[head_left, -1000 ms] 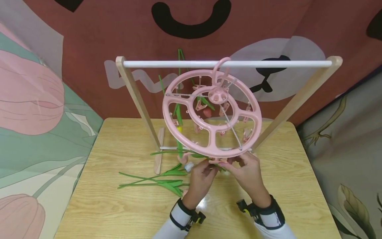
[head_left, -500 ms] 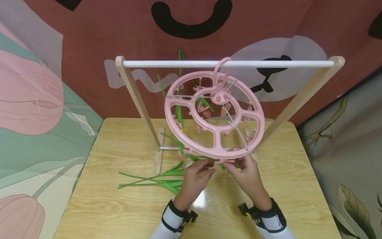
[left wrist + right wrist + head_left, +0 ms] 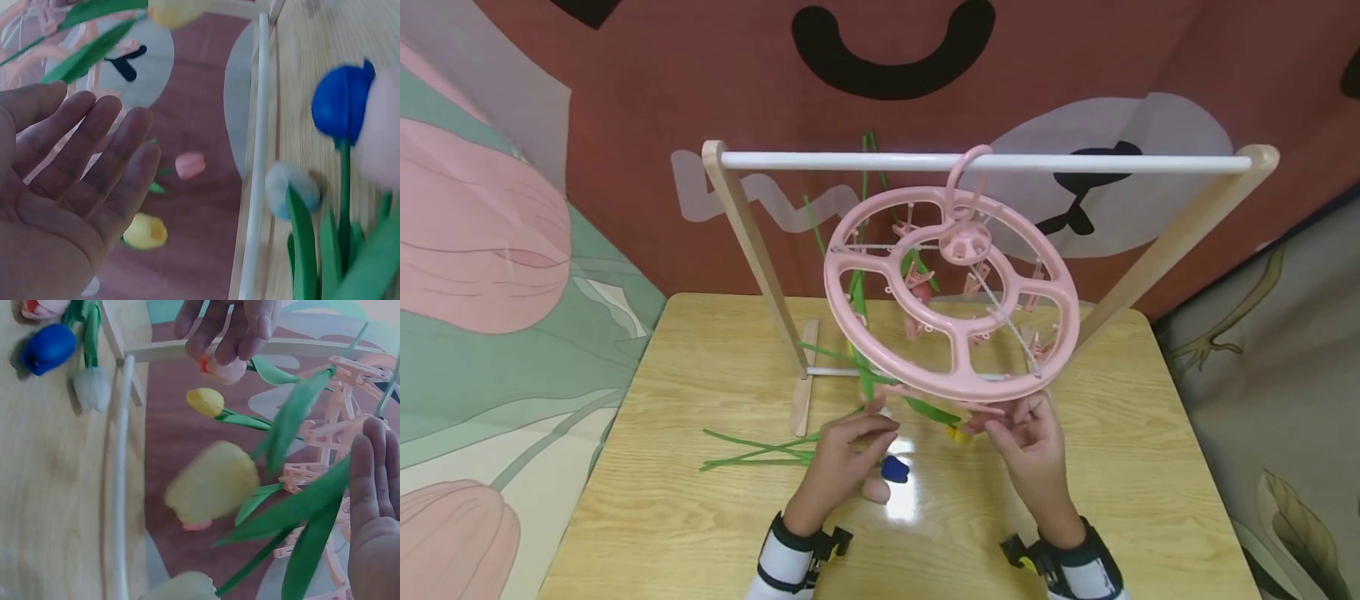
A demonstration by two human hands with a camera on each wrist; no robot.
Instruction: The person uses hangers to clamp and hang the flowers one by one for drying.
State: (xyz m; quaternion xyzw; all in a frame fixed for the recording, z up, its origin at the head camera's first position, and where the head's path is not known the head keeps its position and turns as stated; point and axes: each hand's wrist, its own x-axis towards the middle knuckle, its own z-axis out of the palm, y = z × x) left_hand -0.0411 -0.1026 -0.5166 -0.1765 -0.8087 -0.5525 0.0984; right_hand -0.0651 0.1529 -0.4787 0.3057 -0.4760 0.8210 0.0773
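Left hand (image 3: 842,458): fingers loose and apart, holding nothing. Near loose stems; a careless sweep might drag them.

Right hand (image 3: 1030,442): at the hanger's near rim, fingertips beside a pale pink plastic clip (image 3: 981,408); whether they pinch it, cannot tell. Letting go with a poor bite on the stem could drop the flower.

Yellow artificial tulip with broad green leaves (image 3: 957,435): head down below that rim, just beside the right hand. Crossing leaves may snag the fingers and pull it loose.

Royal-blue artificial tulip (image 3: 895,469) and pale pink artificial tulip (image 3: 876,490): lying on the pale wood-grain surface (image 3: 647,467), near the left hand.

Pink plastic double-ring hanger (image 3: 958,346): seemingly tipped toward the person; uneven loading or a tug at the rim might swing it, or slide its hook along the bar.

White round crossbar (image 3: 1112,164), on pale wooden uprights (image 3: 752,258): carries the hook. A hard pull might shift the frame.

Reddish-brown printed cloth (image 3: 700,75): backdrop, behind all.
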